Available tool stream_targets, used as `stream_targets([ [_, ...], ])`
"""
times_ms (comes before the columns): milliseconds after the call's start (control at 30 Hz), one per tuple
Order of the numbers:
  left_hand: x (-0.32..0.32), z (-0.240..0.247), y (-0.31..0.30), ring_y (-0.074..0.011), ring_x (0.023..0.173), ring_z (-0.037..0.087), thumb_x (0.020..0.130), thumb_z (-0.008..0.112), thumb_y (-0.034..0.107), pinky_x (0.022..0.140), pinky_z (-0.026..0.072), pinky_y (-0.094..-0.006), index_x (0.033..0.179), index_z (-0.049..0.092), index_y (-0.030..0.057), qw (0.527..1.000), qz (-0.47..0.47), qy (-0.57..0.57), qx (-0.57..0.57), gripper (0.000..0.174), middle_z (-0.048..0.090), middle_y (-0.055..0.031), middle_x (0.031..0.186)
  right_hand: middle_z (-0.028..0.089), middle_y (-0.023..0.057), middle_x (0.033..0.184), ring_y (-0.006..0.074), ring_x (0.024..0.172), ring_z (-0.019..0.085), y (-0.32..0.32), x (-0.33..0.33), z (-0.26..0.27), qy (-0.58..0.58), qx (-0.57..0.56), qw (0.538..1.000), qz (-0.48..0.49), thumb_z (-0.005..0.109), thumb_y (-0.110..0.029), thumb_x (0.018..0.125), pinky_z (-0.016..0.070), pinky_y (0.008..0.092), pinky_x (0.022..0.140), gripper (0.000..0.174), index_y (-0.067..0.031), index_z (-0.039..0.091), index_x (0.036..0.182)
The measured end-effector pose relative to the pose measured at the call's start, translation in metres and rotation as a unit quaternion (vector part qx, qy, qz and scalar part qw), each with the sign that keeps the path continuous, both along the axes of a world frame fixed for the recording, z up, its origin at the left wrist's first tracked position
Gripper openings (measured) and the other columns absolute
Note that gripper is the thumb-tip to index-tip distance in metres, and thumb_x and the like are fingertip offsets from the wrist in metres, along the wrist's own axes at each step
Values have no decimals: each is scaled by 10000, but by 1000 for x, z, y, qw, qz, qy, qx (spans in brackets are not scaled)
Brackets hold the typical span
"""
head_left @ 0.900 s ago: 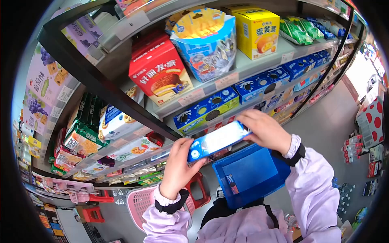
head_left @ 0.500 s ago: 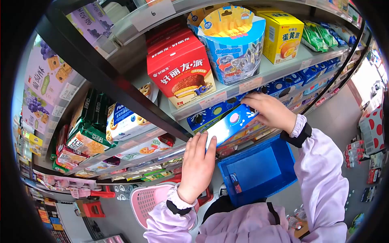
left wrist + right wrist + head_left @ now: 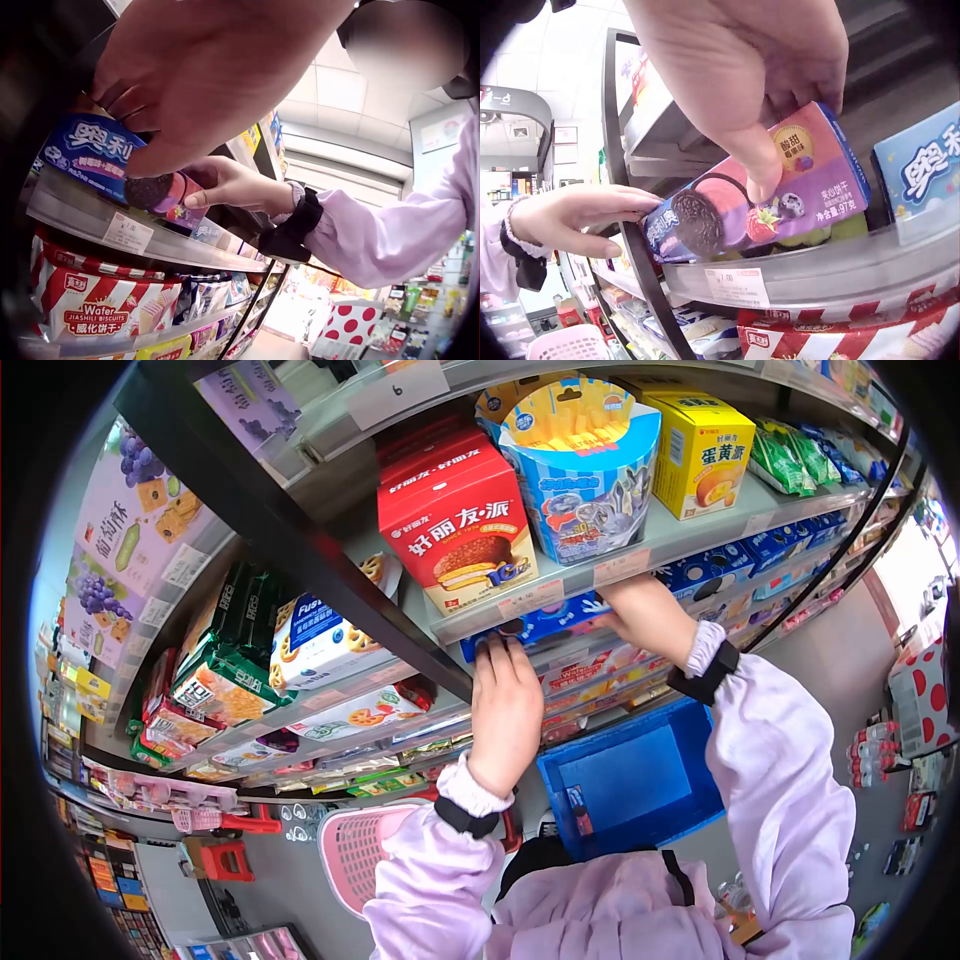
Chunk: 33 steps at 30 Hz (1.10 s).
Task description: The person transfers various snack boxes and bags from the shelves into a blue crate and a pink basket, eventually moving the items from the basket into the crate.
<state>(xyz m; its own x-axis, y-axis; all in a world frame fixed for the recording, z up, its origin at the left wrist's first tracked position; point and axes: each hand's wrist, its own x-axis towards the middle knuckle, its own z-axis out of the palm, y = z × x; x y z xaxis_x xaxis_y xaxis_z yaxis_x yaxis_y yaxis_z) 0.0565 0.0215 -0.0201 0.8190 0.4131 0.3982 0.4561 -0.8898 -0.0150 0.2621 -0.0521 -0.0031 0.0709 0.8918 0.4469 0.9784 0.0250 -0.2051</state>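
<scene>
A blue and purple cookie box [image 3: 724,206] stands at the front of a shelf, its picture side facing out; the same box [image 3: 94,154] shows in the left wrist view. My right hand [image 3: 650,618] grips its right part, thumb on the front and fingers over the top. My left hand [image 3: 508,710] lies at the box's left end, fingers extended against it. In the right wrist view the left hand [image 3: 581,217] touches that end near the black shelf post. Behind the box a green pack [image 3: 847,229] shows in part.
Above stand a red pie box [image 3: 455,530], a blue snack bag [image 3: 585,485] and a yellow box [image 3: 703,455]. A black post [image 3: 290,525] slants left of the hands. Below are a blue bin [image 3: 630,780] and a pink basket [image 3: 355,850].
The box has moved from in front of the shelf, up and onto it under the red box. Both hands have moved in with it, and the left now lies at its left end.
</scene>
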Motion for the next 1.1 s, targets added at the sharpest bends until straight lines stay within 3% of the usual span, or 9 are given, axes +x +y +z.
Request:
stream_targets([
  [167, 25, -25, 14, -409, 1057, 427, 662, 553, 80, 915, 343, -465, 1169, 357, -134, 994, 90, 38, 38, 585, 409, -309, 1135, 565, 195, 881, 357, 809, 558, 26, 10, -28, -59, 16, 998, -19, 623, -146, 674, 456, 411, 710, 278, 4, 551, 897],
  [333, 35, -23, 19, -422, 1084, 409, 665, 545, 68, 916, 352, -475, 1172, 358, -137, 996, 83, 32, -4, 578, 411, -316, 1135, 566, 179, 972, 351, 897, 548, 30, 9, -37, -84, -37, 994, -58, 557, -99, 697, 448, 406, 763, 331, -39, 532, 1022],
  [533, 39, -18, 17, -448, 1094, 382, 674, 538, 51, 929, 342, -467, 1177, 360, -116, 997, 54, -26, -41, 559, 367, -330, 1164, 575, 171, 941, 344, 873, 561, 31, -1, -35, -100, 50, 989, -101, 512, -67, 700, 459, 401, 741, 345, -43, 527, 1044],
  [600, 32, -14, 1, -434, 1094, 379, 694, 509, 13, 914, 349, -449, 1177, 381, -68, 994, -1, -95, -61, 506, 359, -300, 1183, 547, 176, 969, 337, 943, 516, 10, -9, -31, -47, -7, 993, -112, 526, -49, 704, 438, 391, 791, 398, -26, 482, 1099],
  [700, -3, -32, -46, -376, 1041, 441, 685, 472, -64, 873, 373, -414, 1118, 455, -28, 954, -123, -166, -219, 435, 435, -226, 1135, 498, 176, 1023, 341, 955, 486, -53, -43, -38, 140, 94, 984, -63, 551, -14, 697, 417, 376, 811, 398, -14, 465, 1085],
  [867, -41, -189, -118, -305, 822, 544, 722, 484, -20, 723, 449, -350, 1036, 504, 11, 871, -59, -50, -485, 316, 527, -162, 973, 500, 159, 999, 309, 867, 531, -165, -81, -211, 461, -87, 866, -171, 525, 10, 731, 455, 326, 741, 343, -13, 477, 1070],
  [933, -62, -295, -144, -287, 798, 555, 739, 479, -7, 709, 453, -343, 1063, 491, 11, 842, -12, -10, -539, 324, 537, -164, 960, 518, 161, 973, 283, 862, 536, -207, -105, -319, 461, -183, 837, -234, 546, -22, 717, 454, 336, 734, 355, -17, 493, 1069],
  [1033, -92, -457, -177, -240, 790, 562, 748, 472, 7, 668, 457, -313, 1087, 476, -3, 737, 72, 6, -672, 339, 559, -153, 925, 546, 177, 960, 288, 854, 552, -243, -143, -470, 456, -273, 814, -235, 549, -79, 713, 459, 353, 738, 313, -6, 525, 1016],
  [1100, -91, -521, -192, -216, 822, 550, 759, 479, 11, 689, 461, -328, 1118, 466, 14, 598, 239, 23, -764, 360, 544, -133, 979, 558, 185, 954, 313, 828, 561, -254, -172, -544, 431, -333, 806, -231, 540, -89, 708, 462, 368, 735, 281, -5, 535, 976],
])
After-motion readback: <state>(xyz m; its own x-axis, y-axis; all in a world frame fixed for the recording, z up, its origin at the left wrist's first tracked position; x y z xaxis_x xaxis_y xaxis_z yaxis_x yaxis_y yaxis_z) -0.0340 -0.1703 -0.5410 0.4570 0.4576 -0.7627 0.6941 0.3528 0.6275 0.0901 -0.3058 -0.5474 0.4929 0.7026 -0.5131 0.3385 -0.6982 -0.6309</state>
